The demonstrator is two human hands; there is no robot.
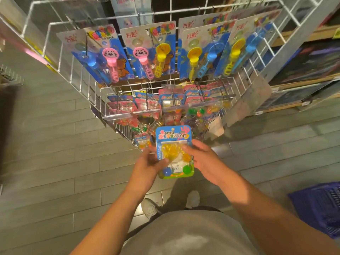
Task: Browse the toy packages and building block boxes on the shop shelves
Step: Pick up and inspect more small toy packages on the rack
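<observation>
Package (174, 144) upright, header toward rack (103, 92); both hands gripping

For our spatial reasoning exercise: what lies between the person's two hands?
In the head view, a blue toy blister pack lies between the left hand and right hand; both hold its edges.
</observation>
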